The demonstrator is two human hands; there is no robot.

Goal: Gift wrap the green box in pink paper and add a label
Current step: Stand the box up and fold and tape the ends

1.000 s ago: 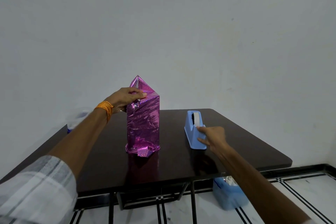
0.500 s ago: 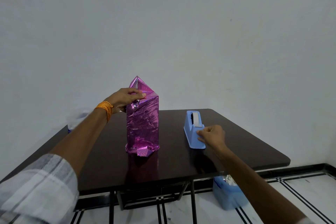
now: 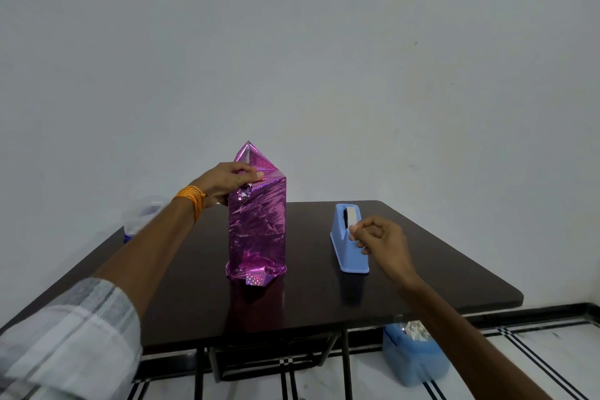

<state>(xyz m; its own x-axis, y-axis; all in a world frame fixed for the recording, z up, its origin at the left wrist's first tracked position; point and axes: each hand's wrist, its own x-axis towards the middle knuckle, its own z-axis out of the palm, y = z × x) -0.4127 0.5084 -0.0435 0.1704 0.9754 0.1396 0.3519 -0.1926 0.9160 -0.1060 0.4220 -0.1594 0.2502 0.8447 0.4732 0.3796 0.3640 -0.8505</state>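
Box (image 3: 259,230) is standing upright on the dark table (image 3: 422,253), left of centre, fully covered in shiny pink paper (image 3: 251,156). Paper at the top is sticking up in a folded point. Paper at the bottom is bunching out in a crumpled edge on the tabletop.

Left hand (image 3: 227,182) is gripping the box's upper left corner, fingers curling over the top fold and fingertips pressing the paper down. Orange threads (image 3: 192,201) are wrapping that wrist. A checked sleeve (image 3: 65,334) is covering the arm nearest the camera.

Blue tape dispenser (image 3: 341,237) is sitting on the table to the right of the box, well apart from it, with the tape roll (image 3: 350,214) showing in its slot. Right hand (image 3: 383,240) is hovering at the dispenser's right side with fingers curling in. Thumb and forefinger are closing together right at the dispenser's top edge; cannot tell whether a tape end is pinched between them.

Clear plastic container (image 3: 143,214), blurred, is sitting at the table's far left edge. Blue bin (image 3: 412,364) holding paper scraps is standing on the tiled floor (image 3: 535,357) under the table's right side.
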